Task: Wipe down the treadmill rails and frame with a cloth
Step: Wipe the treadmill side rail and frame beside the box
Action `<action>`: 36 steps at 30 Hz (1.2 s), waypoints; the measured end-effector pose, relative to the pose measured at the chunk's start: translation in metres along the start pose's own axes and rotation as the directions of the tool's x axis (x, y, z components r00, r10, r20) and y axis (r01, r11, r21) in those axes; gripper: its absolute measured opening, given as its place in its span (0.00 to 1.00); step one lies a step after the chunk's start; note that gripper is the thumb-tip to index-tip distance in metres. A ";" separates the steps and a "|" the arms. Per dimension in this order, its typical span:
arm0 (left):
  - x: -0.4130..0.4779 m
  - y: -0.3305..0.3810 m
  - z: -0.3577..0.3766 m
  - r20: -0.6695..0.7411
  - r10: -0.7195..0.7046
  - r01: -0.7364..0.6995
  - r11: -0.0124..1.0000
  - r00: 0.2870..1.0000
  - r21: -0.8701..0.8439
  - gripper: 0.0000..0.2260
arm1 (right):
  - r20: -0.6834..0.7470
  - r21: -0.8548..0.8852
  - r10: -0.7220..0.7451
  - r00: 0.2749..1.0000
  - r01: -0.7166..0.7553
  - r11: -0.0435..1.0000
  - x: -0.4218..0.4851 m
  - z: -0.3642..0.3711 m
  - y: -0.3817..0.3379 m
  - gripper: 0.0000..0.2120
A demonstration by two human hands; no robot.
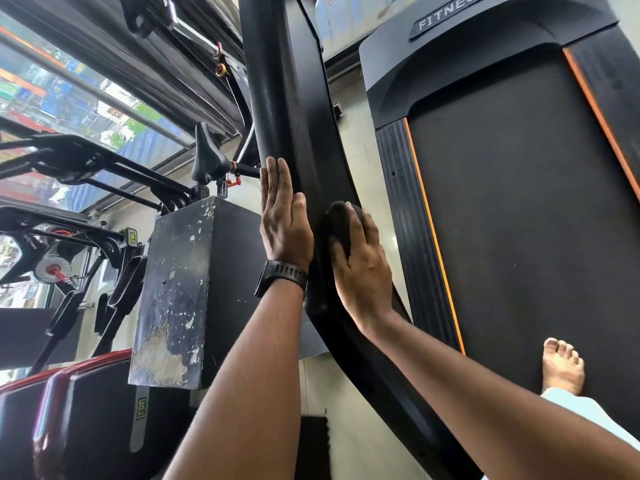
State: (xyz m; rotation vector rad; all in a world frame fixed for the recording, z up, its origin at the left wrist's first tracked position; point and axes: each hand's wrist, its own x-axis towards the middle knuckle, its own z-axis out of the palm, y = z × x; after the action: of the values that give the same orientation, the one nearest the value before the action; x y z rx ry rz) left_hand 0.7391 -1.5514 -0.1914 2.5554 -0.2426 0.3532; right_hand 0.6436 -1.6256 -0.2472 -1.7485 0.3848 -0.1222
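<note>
A black curved treadmill upright (298,109) runs from the top centre down to the lower right. My left hand (282,220) lies flat against its left side, fingers straight and pointing up, a black watch on the wrist. My right hand (363,268) grips a dark cloth (341,223) and presses it onto the right face of the upright. The cloth bulges out between my thumb and fingers. The treadmill belt (519,220) with orange edge strips lies to the right.
My bare foot (562,365) stands on the belt at the lower right. A worn black weight-stack cover (176,292) stands just left of the upright. A saddle and black machine frames (114,168) fill the left. Windows run along the upper left.
</note>
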 end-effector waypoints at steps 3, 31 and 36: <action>0.000 -0.001 0.000 0.005 0.004 -0.004 1.000 1.000 0.013 0.25 | -0.036 -0.080 -0.154 0.987 0.151 0.985 -0.030 0.002 0.000 0.28; 0.000 -0.003 0.002 -0.030 0.050 -0.048 0.997 0.998 0.066 0.25 | 0.079 0.079 0.113 0.990 -0.119 0.990 0.088 0.004 0.011 0.26; -0.001 -0.001 0.001 -0.017 0.061 -0.060 0.995 0.998 0.074 0.25 | 0.013 0.174 0.067 0.998 -0.068 0.982 0.055 0.003 0.008 0.27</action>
State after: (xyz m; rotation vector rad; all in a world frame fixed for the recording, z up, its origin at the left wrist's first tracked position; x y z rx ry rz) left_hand 0.7390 -1.5509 -0.1934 2.6198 -0.3053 0.4172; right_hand 0.6948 -1.6419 -0.2630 -1.5613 0.4157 -0.0985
